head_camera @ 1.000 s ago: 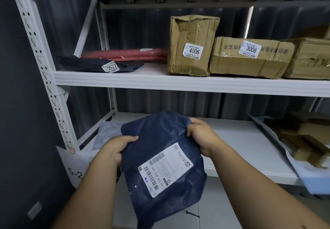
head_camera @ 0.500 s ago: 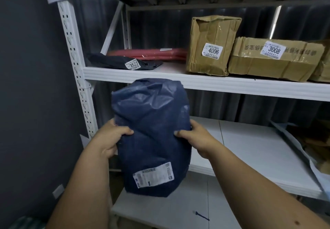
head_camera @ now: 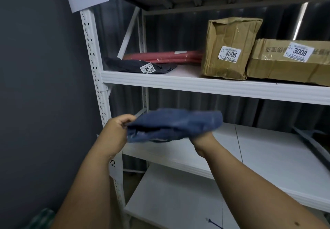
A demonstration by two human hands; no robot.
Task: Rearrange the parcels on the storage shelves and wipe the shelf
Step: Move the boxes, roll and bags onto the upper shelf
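A dark blue plastic mailer parcel [head_camera: 175, 123] is held flat and level between the two white shelves, blurred by motion. My left hand [head_camera: 118, 130] grips its left edge. My right hand [head_camera: 201, 139] supports it from beneath at the right, mostly hidden by the parcel. Above, the upper shelf [head_camera: 178, 84] carries a black mailer marked 2523 [head_camera: 137, 65], red flat parcels [head_camera: 166, 57], a brown box marked 4006 [head_camera: 230, 48] and a brown box marked 3008 [head_camera: 289, 61]. The middle shelf [head_camera: 267, 150] lies below and behind the blue parcel.
A white perforated shelf upright [head_camera: 92, 64] stands at the left beside a dark grey wall [head_camera: 39, 86]. A lower white shelf [head_camera: 169, 198] sits beneath. A pale bag edge [head_camera: 310, 139] shows at the far right of the middle shelf. A green object [head_camera: 41, 218] lies bottom left.
The blue parcel was lifted off the middle shelf, raised upright, then tipped flat so its label no longer shows. Both hands kept hold of it. The view shifted left.
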